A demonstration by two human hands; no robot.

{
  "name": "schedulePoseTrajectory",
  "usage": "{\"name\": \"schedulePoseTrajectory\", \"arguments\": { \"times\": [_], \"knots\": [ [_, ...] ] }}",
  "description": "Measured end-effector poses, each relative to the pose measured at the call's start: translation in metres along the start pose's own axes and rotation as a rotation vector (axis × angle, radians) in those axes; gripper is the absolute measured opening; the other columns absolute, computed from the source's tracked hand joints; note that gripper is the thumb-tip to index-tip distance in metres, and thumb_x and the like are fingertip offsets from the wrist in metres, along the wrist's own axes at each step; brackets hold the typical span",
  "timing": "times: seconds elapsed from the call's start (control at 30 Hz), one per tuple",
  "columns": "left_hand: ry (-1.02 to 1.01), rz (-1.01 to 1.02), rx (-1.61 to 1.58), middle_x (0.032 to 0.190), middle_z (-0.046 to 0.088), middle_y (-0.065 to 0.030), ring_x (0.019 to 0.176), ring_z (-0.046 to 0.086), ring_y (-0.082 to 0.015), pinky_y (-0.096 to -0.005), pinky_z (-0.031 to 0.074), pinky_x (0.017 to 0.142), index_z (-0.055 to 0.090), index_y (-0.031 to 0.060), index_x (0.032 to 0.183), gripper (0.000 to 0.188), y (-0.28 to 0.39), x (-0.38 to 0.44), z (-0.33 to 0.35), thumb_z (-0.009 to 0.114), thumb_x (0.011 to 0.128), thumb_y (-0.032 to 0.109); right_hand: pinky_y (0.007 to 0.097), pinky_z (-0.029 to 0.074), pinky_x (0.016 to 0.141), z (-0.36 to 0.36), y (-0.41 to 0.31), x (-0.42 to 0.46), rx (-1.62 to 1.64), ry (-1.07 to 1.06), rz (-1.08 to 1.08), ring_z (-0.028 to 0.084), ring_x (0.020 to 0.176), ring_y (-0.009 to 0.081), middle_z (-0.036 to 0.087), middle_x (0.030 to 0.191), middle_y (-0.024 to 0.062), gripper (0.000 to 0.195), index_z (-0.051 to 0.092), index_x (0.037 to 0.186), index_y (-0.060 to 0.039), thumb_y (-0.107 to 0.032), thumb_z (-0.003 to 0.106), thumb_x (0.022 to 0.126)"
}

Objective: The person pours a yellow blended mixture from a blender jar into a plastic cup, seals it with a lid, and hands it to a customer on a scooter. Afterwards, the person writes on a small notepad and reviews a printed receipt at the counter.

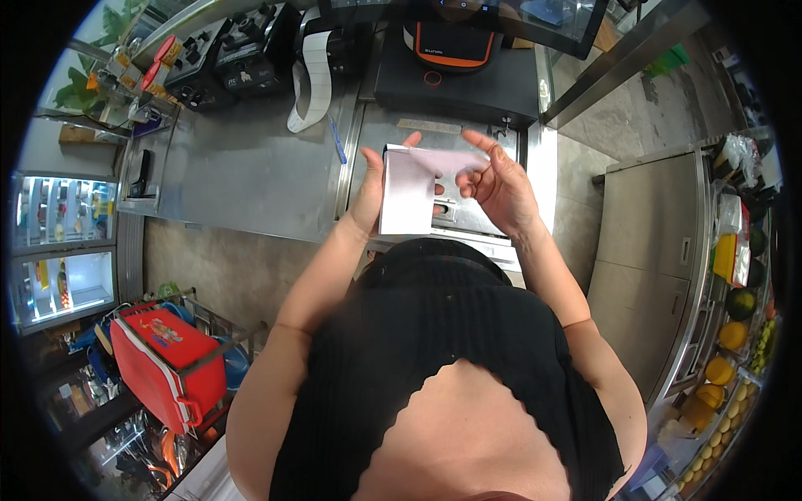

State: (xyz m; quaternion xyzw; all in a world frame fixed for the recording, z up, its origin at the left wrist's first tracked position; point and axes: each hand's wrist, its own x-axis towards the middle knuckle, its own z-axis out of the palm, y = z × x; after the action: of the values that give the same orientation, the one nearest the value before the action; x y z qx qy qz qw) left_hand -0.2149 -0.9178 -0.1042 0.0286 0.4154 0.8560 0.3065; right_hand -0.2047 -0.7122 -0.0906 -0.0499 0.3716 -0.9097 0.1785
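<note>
In the head view my left hand (371,194) holds a small paper pad (407,194) from its left side, with fingertips showing past the pad's right edge. A pinkish sheet at the pad's top is lifted and stretches towards my right hand (501,185). The right hand's fingers are bent and apart; whether they touch the sheet is blurred. Below the pad lies a steel counter (250,169). Left of the pad, a blue pen (337,141) rests on the counter near a curled strip of white labels (317,75).
Beyond my hands stand a black cash drawer (457,94), an orange-and-black Sunmi device (452,47) and a dark screen. Black machines (250,69) line the counter's back left. A red cooler box (169,363) is at lower left, steel cabinets (651,219) at right.
</note>
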Motion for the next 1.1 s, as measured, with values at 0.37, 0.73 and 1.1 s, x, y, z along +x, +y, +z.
{"name": "schedulePoseTrajectory", "arguments": {
  "times": [0.37,0.73,1.1],
  "knots": [
    [0.115,-0.045,-0.225,0.104,0.058,-0.0163,0.092,0.061,-0.0308,-0.0490,0.054,0.074,0.047,0.0033,0.120,0.069,0.000,0.002,0.001,0.031,0.089,0.063,0.0322,0.045,0.083,0.005,0.004,-0.001,-1.177,0.124,-0.272,0.056,0.097,0.0169,0.060,0.105,0.0086,0.051,0.061,0.107,-0.0083,-0.036,0.079,0.068],
    [0.400,0.036,-0.028,0.106,0.047,-0.0089,0.098,0.053,-0.0219,-0.0416,0.052,0.078,0.037,0.0070,0.120,0.068,-0.004,0.010,0.004,0.060,0.080,0.056,0.0348,0.048,0.083,0.017,0.020,-0.004,-1.195,-0.079,-0.257,0.061,0.100,0.0246,0.060,0.112,0.0130,0.063,0.042,0.128,-0.0013,-0.020,0.073,0.076],
    [0.394,0.115,0.620,0.121,0.047,-0.0106,0.110,0.049,-0.0269,-0.0381,0.044,0.088,0.045,0.0056,0.125,0.056,0.027,0.005,-0.052,0.067,0.076,0.024,0.0247,0.054,0.062,-0.013,0.016,-0.002,-0.368,0.209,-0.041,0.061,0.075,0.0111,0.061,0.090,0.0066,0.030,0.047,0.118,0.0003,-0.010,0.054,0.091]
  ]
}}
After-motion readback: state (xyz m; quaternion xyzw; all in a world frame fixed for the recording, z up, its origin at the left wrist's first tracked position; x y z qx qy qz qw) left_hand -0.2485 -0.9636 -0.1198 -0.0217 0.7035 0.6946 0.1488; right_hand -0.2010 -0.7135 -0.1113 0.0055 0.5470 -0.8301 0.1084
